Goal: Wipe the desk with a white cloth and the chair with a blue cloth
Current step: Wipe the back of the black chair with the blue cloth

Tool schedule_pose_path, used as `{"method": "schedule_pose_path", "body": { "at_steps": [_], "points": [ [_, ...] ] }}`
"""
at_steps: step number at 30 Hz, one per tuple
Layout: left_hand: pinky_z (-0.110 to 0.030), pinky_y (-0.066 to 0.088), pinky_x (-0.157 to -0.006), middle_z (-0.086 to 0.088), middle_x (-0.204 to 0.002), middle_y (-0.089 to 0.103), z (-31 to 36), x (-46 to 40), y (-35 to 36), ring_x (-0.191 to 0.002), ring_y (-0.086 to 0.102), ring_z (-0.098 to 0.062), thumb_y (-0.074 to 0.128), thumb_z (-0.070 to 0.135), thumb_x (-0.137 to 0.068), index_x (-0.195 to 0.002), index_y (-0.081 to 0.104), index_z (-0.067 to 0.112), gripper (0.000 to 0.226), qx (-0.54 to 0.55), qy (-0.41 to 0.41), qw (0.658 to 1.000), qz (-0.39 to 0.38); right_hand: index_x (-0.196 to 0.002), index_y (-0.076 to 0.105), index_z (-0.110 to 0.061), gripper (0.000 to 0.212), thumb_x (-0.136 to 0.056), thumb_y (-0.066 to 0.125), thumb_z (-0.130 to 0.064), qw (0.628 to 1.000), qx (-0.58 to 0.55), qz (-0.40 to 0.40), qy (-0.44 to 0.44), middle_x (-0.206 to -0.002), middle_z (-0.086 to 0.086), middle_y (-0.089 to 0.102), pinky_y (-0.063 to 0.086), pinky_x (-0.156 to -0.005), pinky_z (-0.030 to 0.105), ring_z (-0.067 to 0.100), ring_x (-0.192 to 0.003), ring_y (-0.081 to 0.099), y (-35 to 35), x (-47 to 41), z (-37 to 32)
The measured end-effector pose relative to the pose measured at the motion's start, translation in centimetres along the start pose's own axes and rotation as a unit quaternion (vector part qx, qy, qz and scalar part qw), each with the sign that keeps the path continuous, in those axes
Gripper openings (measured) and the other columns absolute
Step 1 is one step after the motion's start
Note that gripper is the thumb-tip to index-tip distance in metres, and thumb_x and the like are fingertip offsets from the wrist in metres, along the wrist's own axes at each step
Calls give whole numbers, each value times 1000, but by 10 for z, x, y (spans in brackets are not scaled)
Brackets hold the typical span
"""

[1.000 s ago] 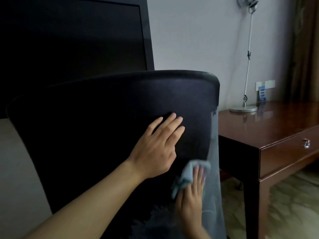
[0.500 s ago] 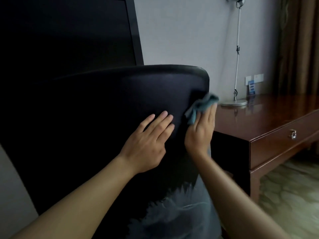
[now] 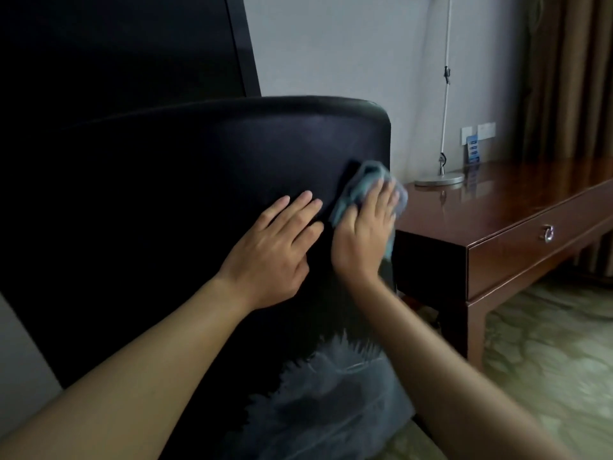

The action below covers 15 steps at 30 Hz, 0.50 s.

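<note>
A black leather chair back point(image 3: 199, 200) fills the view. The left hand point(image 3: 275, 247) is laid flat against it, fingers straight and together. Just beside it at 3 o'clock, the right hand point(image 3: 365, 227) is pressed with straight fingers on a blue cloth point(image 3: 361, 184) — bunched against the chair's right edge. A wooden desk point(image 3: 497, 207) is seen at 3 o'clock — a lamp base point(image 3: 439, 179) stands on it.

Smooth black leather chair point(image 3: 199, 180), soft cloth point(image 3: 361, 184), glossy wooden desk point(image 3: 504, 200).
</note>
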State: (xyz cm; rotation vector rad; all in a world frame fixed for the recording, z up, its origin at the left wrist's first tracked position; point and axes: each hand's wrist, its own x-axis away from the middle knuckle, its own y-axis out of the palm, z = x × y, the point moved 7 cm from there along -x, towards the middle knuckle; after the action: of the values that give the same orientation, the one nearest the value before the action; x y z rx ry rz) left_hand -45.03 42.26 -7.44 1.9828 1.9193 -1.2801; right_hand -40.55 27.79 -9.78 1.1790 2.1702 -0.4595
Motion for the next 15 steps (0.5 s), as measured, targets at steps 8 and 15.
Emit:
{"method": "schedule_pose_path", "body": {
  "at_steps": [8, 15],
  "points": [
    [-50, 29, -115, -18, -145, 49, 21, 1, -11, -142, 36, -33, 55, 18, -81, -124, 60, 7, 45, 37, -4, 999, -5, -148, 24, 1, 55, -96, 43, 1, 983, -18, -50, 176, -155, 23, 24, 15, -121, 45, 36, -146, 20, -2, 148, 178],
    [-52, 32, -112, -14, -145, 51, 37, 52, 1, -142, 38, -30, 58, 20, -80, -123, 63, 10, 44, -1, 14, 997, -76, -155, 6, -12, 59, -100, 23, -25, 969, 15, -82, 233, -163, 3, -1, -1, -122, 34, 15, -150, -3, 6, 189, 198]
  ]
}}
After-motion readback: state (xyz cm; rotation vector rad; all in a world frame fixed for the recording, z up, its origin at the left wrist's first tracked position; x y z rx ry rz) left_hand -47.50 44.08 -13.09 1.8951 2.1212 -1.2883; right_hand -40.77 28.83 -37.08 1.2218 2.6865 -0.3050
